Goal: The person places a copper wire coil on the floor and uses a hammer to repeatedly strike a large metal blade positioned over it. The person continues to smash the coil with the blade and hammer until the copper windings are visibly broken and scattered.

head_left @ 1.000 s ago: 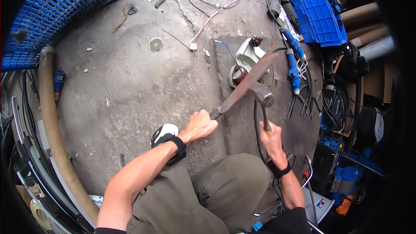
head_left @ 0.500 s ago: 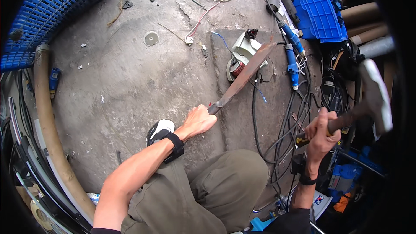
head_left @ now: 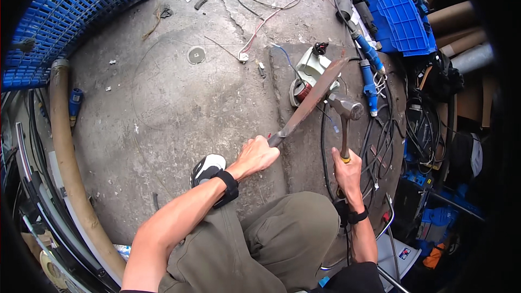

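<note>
Swung down from its raised position out at the right half a second ago, the hammer [head_left: 347, 116] is now meeting the back edge of the long rusty blade [head_left: 315, 97], its metal head touching the steel about two thirds of the way toward the tip. Gripping the hammer's handle low down, the right hand [head_left: 347, 171] is clenching fully around it, with a black band sitting on the wrist. Closing just as firmly on the blade's handle end, the left hand [head_left: 258, 154] is holding the one blade slanting up and to the right, away from the fist. Under the far half of the blade, a single white device with a copper coil [head_left: 306, 78] is lying on a darker slab [head_left: 293, 146] of the concrete floor [head_left: 179, 103]; the blade's edge is crossing it, though whether it is biting in cannot be told. One shoe [head_left: 206, 167] is showing just left of the left wrist. Black cables [head_left: 380, 135] are lying tangled beside the hammer hand, too many to count, and two blue connectors [head_left: 369, 76] are resting just beyond the hammer head. Farther out, two blue plastic crates are sitting at the upper corners, one left [head_left: 65, 11] and one right [head_left: 393, 11], and a tan hose [head_left: 65, 157] is curving along the left.
</note>
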`<action>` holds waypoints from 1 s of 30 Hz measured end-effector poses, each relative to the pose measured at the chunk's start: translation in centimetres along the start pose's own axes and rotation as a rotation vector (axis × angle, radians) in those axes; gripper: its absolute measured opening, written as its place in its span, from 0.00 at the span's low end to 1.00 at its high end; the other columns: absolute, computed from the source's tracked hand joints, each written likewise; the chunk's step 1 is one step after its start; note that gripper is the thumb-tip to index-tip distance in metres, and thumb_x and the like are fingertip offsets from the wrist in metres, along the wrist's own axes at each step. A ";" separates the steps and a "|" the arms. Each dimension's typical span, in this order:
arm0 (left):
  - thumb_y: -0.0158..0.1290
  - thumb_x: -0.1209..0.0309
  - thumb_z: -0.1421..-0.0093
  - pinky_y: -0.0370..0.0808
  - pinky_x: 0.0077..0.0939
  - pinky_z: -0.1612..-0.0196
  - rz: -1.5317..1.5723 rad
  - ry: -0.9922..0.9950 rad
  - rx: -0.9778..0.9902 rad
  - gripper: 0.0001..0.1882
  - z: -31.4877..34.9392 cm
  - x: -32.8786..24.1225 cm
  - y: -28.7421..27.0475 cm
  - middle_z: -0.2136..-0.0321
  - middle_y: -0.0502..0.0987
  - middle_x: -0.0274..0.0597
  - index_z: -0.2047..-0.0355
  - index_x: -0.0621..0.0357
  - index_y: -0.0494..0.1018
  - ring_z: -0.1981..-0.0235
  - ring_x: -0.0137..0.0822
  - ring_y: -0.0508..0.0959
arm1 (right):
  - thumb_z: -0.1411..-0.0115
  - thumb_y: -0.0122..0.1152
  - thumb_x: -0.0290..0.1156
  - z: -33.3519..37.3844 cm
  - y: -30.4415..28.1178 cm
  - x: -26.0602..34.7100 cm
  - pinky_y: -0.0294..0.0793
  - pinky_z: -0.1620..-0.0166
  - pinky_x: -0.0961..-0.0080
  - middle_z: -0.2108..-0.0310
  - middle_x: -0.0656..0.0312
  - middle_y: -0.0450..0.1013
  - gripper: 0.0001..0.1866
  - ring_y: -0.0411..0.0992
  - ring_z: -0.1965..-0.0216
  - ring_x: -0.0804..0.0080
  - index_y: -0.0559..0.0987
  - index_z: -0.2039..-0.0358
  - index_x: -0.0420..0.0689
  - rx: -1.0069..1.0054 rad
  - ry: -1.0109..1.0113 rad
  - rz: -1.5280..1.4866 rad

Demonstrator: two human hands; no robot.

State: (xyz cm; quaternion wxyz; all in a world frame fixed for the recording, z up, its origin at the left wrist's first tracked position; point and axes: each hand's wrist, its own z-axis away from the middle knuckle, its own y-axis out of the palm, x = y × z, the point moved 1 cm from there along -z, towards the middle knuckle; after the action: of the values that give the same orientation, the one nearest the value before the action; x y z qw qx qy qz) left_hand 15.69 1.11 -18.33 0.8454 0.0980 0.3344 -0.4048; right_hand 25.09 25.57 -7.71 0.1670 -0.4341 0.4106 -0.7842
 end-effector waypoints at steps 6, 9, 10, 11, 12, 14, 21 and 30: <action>0.47 0.69 0.54 0.77 0.47 0.65 -0.001 0.002 0.012 0.15 -0.1 -0.6 0.2 0.81 0.78 0.61 0.79 0.74 0.74 0.72 0.55 0.84 | 0.32 0.63 0.34 -0.6 -6.5 4.3 0.50 0.78 0.75 0.85 0.73 0.58 0.23 0.53 0.80 0.84 0.65 0.82 0.43 -0.207 -0.185 0.065; 0.48 0.69 0.54 0.77 0.48 0.64 -0.014 -0.015 0.001 0.16 0.3 -0.7 -0.5 0.79 0.78 0.63 0.77 0.76 0.74 0.70 0.57 0.83 | 0.29 0.59 0.33 -0.7 -8.8 8.9 0.53 0.84 0.84 0.87 0.74 0.60 0.17 0.57 0.88 0.88 0.69 0.76 0.48 -0.351 -0.266 -0.130; 0.48 0.69 0.54 0.77 0.49 0.64 -0.014 -0.021 0.003 0.16 0.3 -0.7 -0.7 0.79 0.78 0.64 0.77 0.76 0.74 0.70 0.57 0.83 | 0.29 0.57 0.32 -0.7 -9.1 10.0 0.53 0.84 0.83 0.87 0.74 0.60 0.17 0.57 0.88 0.88 0.68 0.77 0.48 -0.343 -0.334 -0.212; 0.48 0.69 0.54 0.77 0.49 0.63 -0.015 -0.029 0.002 0.16 0.3 -0.8 -0.9 0.78 0.79 0.64 0.76 0.77 0.74 0.69 0.57 0.83 | 0.28 0.56 0.31 -0.7 -9.0 10.8 0.52 0.84 0.83 0.88 0.73 0.60 0.17 0.57 0.88 0.88 0.68 0.77 0.48 -0.333 -0.402 -0.295; 0.48 0.69 0.54 0.77 0.49 0.62 -0.010 -0.043 0.017 0.17 0.4 -0.8 -1.0 0.77 0.79 0.66 0.76 0.77 0.75 0.68 0.58 0.83 | 0.28 0.54 0.29 -0.7 -8.1 10.6 0.52 0.84 0.83 0.88 0.73 0.60 0.17 0.57 0.88 0.88 0.69 0.77 0.48 -0.349 -0.411 -0.280; 0.48 0.69 0.54 0.77 0.51 0.61 -0.004 -0.049 0.071 0.17 0.5 -1.6 -0.9 0.75 0.79 0.68 0.75 0.77 0.75 0.66 0.60 0.83 | 0.30 0.57 0.28 -0.9 -4.7 5.9 0.58 0.83 0.75 0.88 0.68 0.63 0.18 0.63 0.87 0.80 0.70 0.79 0.43 -0.349 -0.459 -0.083; 0.48 0.67 0.54 0.77 0.53 0.62 -0.068 0.182 -0.108 0.18 -0.5 0.0 0.4 0.78 0.77 0.72 0.77 0.78 0.74 0.68 0.65 0.83 | 0.36 0.63 0.34 -1.7 2.3 1.4 0.63 0.76 0.60 0.84 0.43 0.62 0.17 0.62 0.82 0.41 0.70 0.77 0.37 0.112 -0.216 0.239; 0.48 0.68 0.55 0.76 0.48 0.65 -0.033 0.038 0.034 0.16 -0.3 -0.9 -0.5 0.81 0.77 0.65 0.80 0.76 0.72 0.73 0.56 0.83 | 0.35 0.65 0.30 2.6 -0.7 2.5 0.54 0.78 0.73 0.86 0.66 0.55 0.20 0.52 0.81 0.81 0.67 0.80 0.37 -0.031 -0.103 -0.093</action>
State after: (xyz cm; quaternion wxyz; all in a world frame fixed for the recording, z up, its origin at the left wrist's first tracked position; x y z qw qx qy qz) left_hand 14.78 1.47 -17.92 0.8303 0.1145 0.3453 -0.4223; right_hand 25.84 23.15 -5.05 0.1444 -0.4949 0.3928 -0.7615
